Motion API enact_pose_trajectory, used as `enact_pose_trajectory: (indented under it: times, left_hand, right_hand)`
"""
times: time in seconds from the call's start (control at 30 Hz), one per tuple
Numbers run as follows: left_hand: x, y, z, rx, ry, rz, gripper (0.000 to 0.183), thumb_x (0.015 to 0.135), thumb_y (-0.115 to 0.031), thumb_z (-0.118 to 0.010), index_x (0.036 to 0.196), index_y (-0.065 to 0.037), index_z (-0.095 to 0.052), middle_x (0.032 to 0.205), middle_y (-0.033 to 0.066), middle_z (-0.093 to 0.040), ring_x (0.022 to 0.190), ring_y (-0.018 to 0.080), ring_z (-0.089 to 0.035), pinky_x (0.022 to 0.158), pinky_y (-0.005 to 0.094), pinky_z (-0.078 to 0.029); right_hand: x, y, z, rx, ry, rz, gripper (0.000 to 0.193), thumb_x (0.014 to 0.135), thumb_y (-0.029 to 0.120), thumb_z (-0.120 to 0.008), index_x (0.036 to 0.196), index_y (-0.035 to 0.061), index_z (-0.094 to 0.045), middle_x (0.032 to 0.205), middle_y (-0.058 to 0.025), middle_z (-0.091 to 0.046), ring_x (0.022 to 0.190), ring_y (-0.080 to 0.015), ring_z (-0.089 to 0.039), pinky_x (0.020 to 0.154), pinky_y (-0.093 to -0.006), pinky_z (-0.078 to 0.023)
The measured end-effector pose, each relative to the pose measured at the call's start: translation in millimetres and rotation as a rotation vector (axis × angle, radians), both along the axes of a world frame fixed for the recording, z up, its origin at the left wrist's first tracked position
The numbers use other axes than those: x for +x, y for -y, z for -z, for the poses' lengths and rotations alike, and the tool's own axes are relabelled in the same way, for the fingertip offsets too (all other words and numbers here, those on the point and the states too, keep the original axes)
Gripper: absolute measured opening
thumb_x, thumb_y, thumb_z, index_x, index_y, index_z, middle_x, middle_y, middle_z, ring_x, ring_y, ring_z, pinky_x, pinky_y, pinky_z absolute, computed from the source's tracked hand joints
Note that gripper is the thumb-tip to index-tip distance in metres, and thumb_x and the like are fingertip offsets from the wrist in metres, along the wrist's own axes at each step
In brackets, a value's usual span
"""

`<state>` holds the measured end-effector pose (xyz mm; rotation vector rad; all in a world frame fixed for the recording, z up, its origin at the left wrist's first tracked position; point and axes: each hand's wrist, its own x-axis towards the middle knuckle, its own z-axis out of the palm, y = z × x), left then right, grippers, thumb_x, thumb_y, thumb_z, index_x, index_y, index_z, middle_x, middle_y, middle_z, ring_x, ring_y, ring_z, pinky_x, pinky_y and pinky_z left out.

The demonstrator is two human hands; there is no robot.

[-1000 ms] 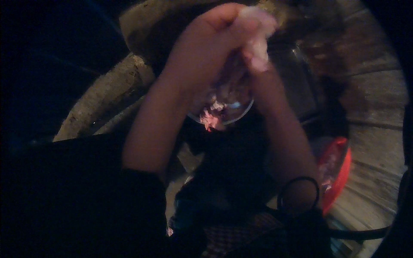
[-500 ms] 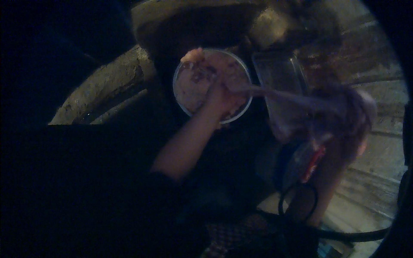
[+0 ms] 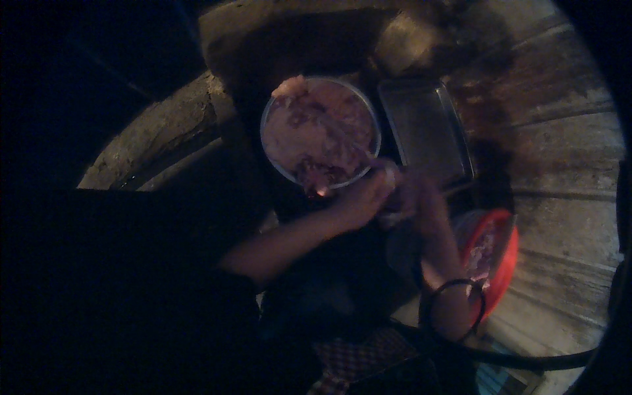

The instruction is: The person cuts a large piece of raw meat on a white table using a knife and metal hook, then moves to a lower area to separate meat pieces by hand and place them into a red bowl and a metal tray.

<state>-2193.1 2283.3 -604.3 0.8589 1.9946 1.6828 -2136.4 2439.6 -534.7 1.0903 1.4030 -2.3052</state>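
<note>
Bare left hand (image 3: 365,205) closed around a soft, purplish, folded strip (image 3: 396,214), just outside a round, pale-rimmed bowl (image 3: 380,135).
The strip bunches between this hand and the bare right hand (image 3: 424,191) (too blurred to tell its grip), near the bowl's lower right edge; farther out lie a dark, shallow, rectangular tray (image 3: 428,131) and, lower right, a round red basin (image 3: 507,263).

— How does the bowl (image 3: 263,137) look?
— Round, pale-rimmed, upper centre of the frame, pinkish inside. A pale lump (image 3: 290,86) sits at its upper-left rim, a dark red clump (image 3: 316,175) at its lower edge.
— And the strand (image 3: 356,149)?
— Pale, blurred, slanting toward the bowl's lower-right rim.
</note>
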Motion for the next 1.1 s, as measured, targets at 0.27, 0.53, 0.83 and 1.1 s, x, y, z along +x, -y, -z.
enact_pose_trajectory:
  times: [0.27, 0.53, 0.83, 1.1]
  left_hand:
    - [15, 29, -19, -0.143, -0.313, 0.75, 0.03, 0.097, -0.03, -0.049, 0.113, -0.009, -0.062, 0.119, 0.0156, -0.062, 0.108, 0.0319, -0.06, 0.094, 0.0451, -0.045]
    - [-48, 69, 69, 0.39, 1.263, 0.301, 0.052, 0.094, -0.04, -0.054, 0.134, -0.007, -0.05, 0.125, 0.0127, -0.061, 0.104, 0.0269, -0.061, 0.093, 0.0453, -0.048]
    - [-122, 15, 125, 0.64, 1.476, -0.508, 0.03, 0.092, -0.024, -0.058, 0.113, -0.003, -0.057, 0.097, 0.0128, -0.063, 0.086, 0.0262, -0.061, 0.081, 0.0442, -0.052]
    - [-102, 30, 69, 0.193, 0.967, -0.63, 0.036, 0.095, -0.027, -0.057, 0.123, -0.004, -0.054, 0.108, 0.0106, -0.06, 0.1, 0.0231, -0.059, 0.083, 0.0385, -0.052]
  right_hand:
    - [-2, 38, -3, -0.023, -0.06, -0.424, 0.039, 0.083, 0.019, -0.063, 0.117, 0.0009, -0.06, 0.102, -0.0079, -0.067, 0.09, -0.0183, -0.064, 0.079, -0.0286, -0.051]
    - [20, 48, -41, 0.232, -0.115, -0.293, 0.038, 0.076, 0.009, -0.061, 0.114, 0.0027, -0.061, 0.086, 0.001, -0.06, 0.068, -0.0092, -0.057, 0.061, -0.0221, -0.045]
    - [90, 27, -77, 0.385, -0.072, -0.045, 0.052, 0.068, 0.004, -0.063, 0.119, -0.0012, -0.058, 0.106, -0.0086, -0.066, 0.095, -0.018, -0.063, 0.085, -0.0287, -0.05]
    - [174, 2, -80, 0.496, -0.101, 0.254, 0.054, 0.067, 0.004, -0.064, 0.12, -0.002, -0.058, 0.108, -0.01, -0.065, 0.098, -0.019, -0.063, 0.089, -0.03, -0.048]
